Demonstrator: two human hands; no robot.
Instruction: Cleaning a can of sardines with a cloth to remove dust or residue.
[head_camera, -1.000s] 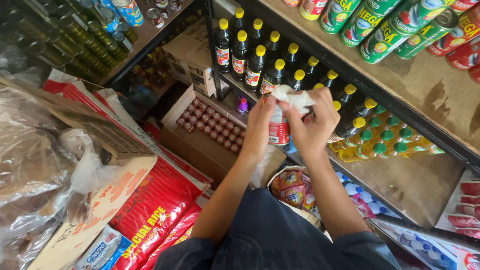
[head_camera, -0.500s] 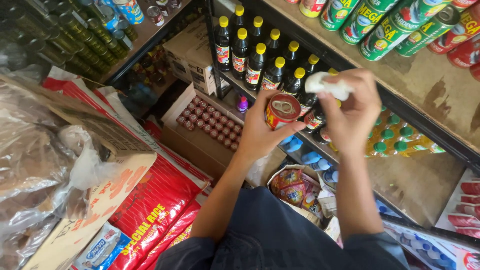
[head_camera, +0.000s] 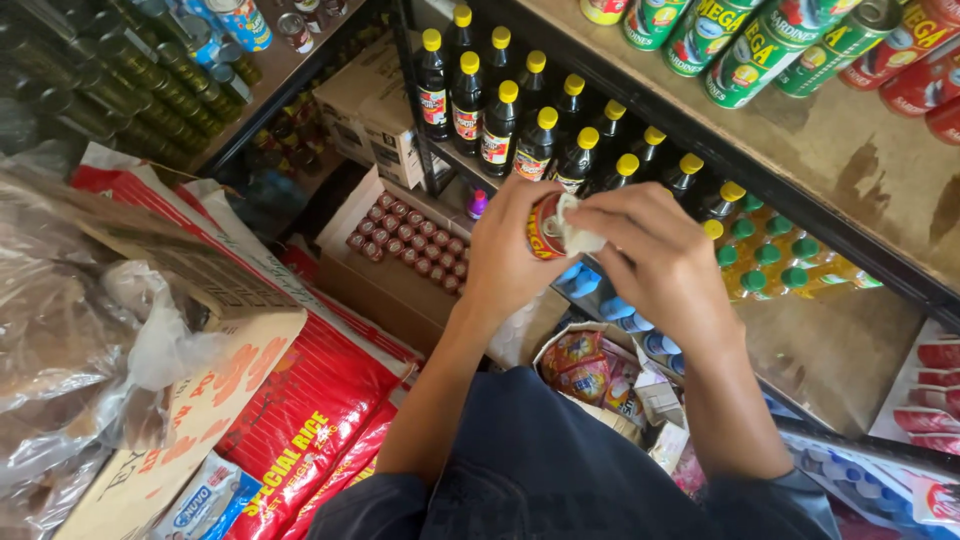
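My left hand (head_camera: 512, 255) grips a small red tin can (head_camera: 545, 227) tilted on its side in front of the shelves. My right hand (head_camera: 655, 255) presses a crumpled white cloth (head_camera: 577, 235) against the can's end. Both hands are raised at chest height over my dark blue clothing (head_camera: 560, 470). Behind the can stands a row of dark sauce bottles with yellow caps (head_camera: 520, 125) on a metal shelf.
Green and red tins (head_camera: 760, 45) lie on the upper wooden shelf (head_camera: 880, 150). Green-capped bottles (head_camera: 780, 265) sit at right. An open carton of small red-lidded jars (head_camera: 405, 240) rests below. Red rice sacks (head_camera: 300, 420) and plastic bags (head_camera: 70, 330) fill the left; snack packets (head_camera: 590, 365) lie beneath my hands.
My right hand lifted the cloth away toward the shelf half a second ago, showing the can's top; now it has come back down and the cloth covers the can's end again.
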